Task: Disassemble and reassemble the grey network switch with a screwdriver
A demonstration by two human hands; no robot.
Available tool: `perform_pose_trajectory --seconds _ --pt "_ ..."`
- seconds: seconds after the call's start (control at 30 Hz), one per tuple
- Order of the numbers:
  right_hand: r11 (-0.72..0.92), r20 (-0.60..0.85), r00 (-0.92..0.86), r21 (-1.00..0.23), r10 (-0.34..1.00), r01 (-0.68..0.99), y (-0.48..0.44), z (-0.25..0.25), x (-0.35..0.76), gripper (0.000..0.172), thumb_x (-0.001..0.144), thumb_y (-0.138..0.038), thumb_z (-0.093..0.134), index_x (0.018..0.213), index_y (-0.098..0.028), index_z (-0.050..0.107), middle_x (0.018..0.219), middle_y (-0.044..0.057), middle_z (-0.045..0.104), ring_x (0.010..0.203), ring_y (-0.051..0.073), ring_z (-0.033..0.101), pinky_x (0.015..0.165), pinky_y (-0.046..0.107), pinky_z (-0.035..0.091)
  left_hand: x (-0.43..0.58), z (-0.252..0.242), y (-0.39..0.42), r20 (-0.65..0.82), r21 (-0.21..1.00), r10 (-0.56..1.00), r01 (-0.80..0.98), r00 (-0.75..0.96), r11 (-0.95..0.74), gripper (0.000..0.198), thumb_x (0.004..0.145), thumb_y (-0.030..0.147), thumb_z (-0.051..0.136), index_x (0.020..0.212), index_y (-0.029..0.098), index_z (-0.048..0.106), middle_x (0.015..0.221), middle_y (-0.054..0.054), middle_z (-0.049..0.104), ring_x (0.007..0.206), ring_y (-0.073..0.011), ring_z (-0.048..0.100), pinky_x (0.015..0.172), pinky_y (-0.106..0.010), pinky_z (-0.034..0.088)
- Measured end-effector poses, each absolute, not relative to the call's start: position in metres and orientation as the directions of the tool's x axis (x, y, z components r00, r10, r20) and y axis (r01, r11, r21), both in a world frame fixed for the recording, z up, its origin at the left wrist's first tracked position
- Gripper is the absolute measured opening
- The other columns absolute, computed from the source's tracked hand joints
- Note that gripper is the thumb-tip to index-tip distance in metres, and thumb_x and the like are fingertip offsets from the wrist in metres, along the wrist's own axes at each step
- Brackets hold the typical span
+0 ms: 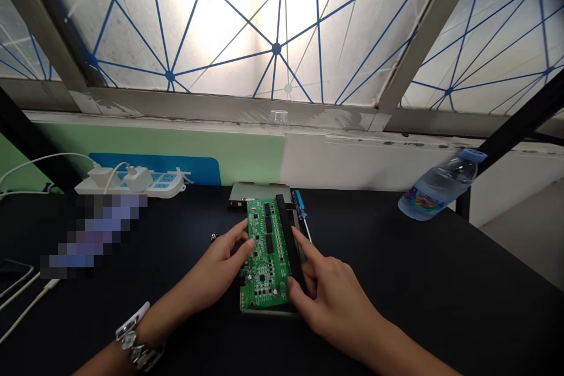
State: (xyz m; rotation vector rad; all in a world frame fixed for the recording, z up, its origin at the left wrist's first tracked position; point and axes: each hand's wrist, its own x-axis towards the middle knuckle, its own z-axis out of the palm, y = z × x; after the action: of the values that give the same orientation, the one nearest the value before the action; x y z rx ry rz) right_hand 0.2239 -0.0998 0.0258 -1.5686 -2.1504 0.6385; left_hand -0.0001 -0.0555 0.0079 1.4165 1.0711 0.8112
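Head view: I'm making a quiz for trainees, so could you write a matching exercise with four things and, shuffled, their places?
Things
1. Circuit board
2. Screwdriver
3. Bottle
4. Power strip

Places
A. Right part of the desk
B. Between the left hand and the right hand
C. Back left of the desk, with plugs in it
D. Just beyond the right hand

Pairs: 1-B; 2-D; 3-A; 4-C

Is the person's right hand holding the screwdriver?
No, the right hand holds the right side of the green circuit board, while the blue-handled screwdriver lies apart, near the board's far end.
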Motion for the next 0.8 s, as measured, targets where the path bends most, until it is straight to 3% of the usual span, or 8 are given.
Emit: perform_pose_trajectory --seconds 0.23,0.4,0.5,0.63,0.7,0.8 --pt "0.32 0.066 -0.326 -0.445 0.943 0.836 -0.104 0.022 0.223 0.085 0.087 -0.023 0.051 0.164 -0.007 0.019 0.057 -0.005 0.063 0.049 0.018 0.058 0.051 0.028 0.03 -0.003 0.0 -0.058 -0.068 0.99 0.927 0.138 0.368 0.018 0.069 0.091 0.041 0.067 0.155 0.026 0.047 0.106 -0.007 0.072 0.099 -0.0281 0.068 0.092 -0.044 0.055" --pt "0.402 0.133 -0.379 -0.284 0.916 0.871 -0.108 0.018 0.223 0.071 0.09 -0.028 0.05 0.157 -0.008 0.039 0.063 0.001 0.069 0.056 0.023 0.064 0.058 0.034 0.038 -0.002 0.001 -0.063 -0.043 0.985 0.934 0.173 0.354 -0.021 0.068 0.089 0.04 0.068 0.154 0.026 0.05 0.117 -0.01 0.074 0.107 -0.0336 0.069 0.089 -0.043 0.057" --pt "0.441 0.134 -0.421 -0.23 0.897 0.867 -0.11 0.019 0.223 0.064 0.09 -0.028 0.05 0.152 -0.01 0.048 0.07 0.004 0.072 0.06 0.025 0.067 0.065 0.037 0.042 -0.002 0.002 -0.066 -0.019 0.941 0.946 0.325 0.324 -0.093 0.068 0.09 0.044 0.066 0.154 0.025 0.05 0.138 -0.014 0.066 0.127 -0.0389 0.06 0.103 -0.05 0.05" --pt "0.453 0.127 -0.435 -0.246 0.892 0.857 -0.112 0.02 0.222 0.053 0.09 -0.026 0.051 0.14 -0.016 0.061 0.075 0.005 0.074 0.065 0.024 0.07 0.073 0.039 0.045 -0.002 -0.001 -0.068 -0.037 0.813 0.957 0.566 0.287 -0.138 0.068 0.093 0.047 0.061 0.156 0.026 0.046 0.157 -0.014 0.049 0.146 -0.0428 0.041 0.117 -0.057 0.033" --pt "0.445 0.13 -0.426 -0.259 0.895 0.857 -0.112 0.02 0.222 0.048 0.089 -0.025 0.052 0.135 -0.018 0.065 0.075 0.005 0.075 0.065 0.024 0.071 0.073 0.038 0.045 -0.002 -0.002 -0.069 -0.026 0.766 0.958 0.622 0.285 -0.164 0.066 0.094 0.048 0.059 0.155 0.026 0.048 0.153 -0.015 0.053 0.145 -0.0436 0.04 0.116 -0.057 0.034" --pt "0.436 0.142 -0.412 -0.27 0.9 0.859 -0.111 0.018 0.224 0.048 0.087 -0.021 0.052 0.133 -0.02 0.065 0.074 0.003 0.075 0.065 0.023 0.071 0.069 0.036 0.042 0.001 0.002 -0.07 0.003 0.688 0.946 0.686 0.324 -0.237 0.061 0.097 0.047 0.051 0.152 0.022 0.051 0.135 -0.016 0.061 0.131 -0.0411 0.052 0.103 -0.052 0.046"
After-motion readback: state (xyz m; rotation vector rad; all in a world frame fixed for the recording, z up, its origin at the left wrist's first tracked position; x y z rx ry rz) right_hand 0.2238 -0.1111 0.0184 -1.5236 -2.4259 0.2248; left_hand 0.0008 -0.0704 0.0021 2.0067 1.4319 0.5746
